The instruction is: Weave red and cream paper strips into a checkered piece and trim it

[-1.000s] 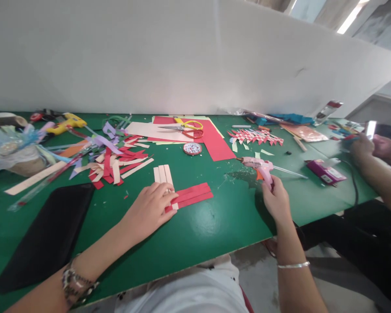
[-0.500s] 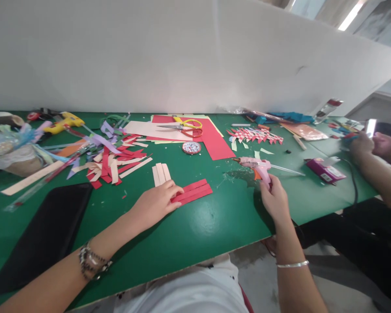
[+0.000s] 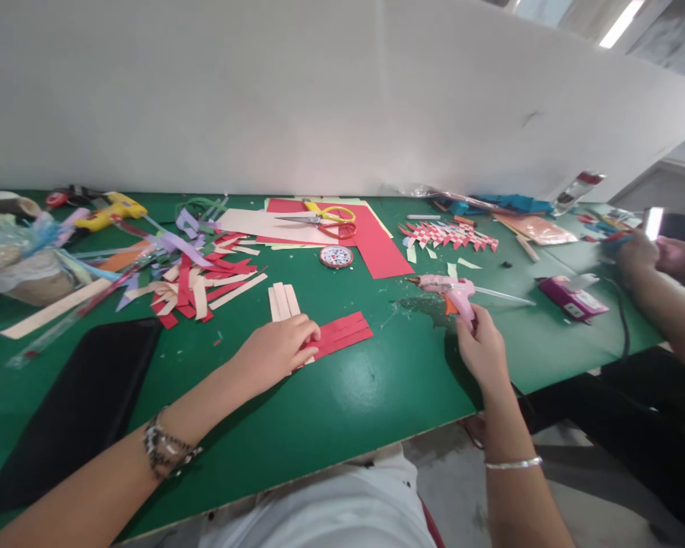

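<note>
Hands first: the left hand [image 3: 277, 348] lies flat, fingers bent down, pressing on the crossing of cream paper strips [image 3: 282, 301] and red paper strips [image 3: 342, 333] near the front of the green desk [image 3: 377, 388]. The right hand [image 3: 482, 350] is closed around the grip of a pink hot glue gun [image 3: 450, 289], nozzle pointing left and well apart from the strips.

Progress, as judged: the weave is at an early stage. Three cream strips lie side by side, pointing away from the person; a few red strips cross under the hand and fan out to the right. Whether any joint is glued cannot be told. Most interlacing appears to remain.

Beyond the strips lie a heap of loose cut strips [image 3: 199, 278] in red, cream and purple, a small round tin [image 3: 336, 256], and yellow-handled scissors [image 3: 325, 218] on sheets of red and cream paper [image 3: 377, 243]. A finished red-and-white woven piece [image 3: 450, 236] lies farther right. A black pad [image 3: 74, 411] lies at near left. At far right another person's hands [image 3: 656, 255] hold a phone.
</note>
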{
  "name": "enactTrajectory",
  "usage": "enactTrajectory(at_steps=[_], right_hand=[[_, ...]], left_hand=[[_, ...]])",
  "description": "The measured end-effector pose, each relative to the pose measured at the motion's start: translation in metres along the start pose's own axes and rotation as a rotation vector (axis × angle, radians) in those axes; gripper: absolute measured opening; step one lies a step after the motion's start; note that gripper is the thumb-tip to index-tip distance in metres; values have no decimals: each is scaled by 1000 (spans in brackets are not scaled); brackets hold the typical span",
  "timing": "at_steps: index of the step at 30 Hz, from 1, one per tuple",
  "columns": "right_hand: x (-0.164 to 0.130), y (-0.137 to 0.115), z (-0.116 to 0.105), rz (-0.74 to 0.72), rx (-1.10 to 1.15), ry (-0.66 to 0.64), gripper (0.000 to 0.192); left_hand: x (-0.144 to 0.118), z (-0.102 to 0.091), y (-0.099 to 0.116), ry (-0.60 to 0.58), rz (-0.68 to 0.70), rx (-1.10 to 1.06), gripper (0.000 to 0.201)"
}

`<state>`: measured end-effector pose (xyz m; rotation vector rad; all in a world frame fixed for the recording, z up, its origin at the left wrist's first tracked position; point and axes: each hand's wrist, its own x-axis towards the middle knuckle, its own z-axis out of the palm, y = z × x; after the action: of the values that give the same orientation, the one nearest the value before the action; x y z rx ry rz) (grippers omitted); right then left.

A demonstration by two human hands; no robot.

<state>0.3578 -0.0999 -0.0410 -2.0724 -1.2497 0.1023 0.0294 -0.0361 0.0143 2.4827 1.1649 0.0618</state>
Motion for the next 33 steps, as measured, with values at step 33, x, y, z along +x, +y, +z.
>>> enactTrajectory(at_steps=[33], right_hand=[[-18,-33,-5,-53,-20,14,47]], left_hand=[[-29,2,-13,241,-93,-325,45]])
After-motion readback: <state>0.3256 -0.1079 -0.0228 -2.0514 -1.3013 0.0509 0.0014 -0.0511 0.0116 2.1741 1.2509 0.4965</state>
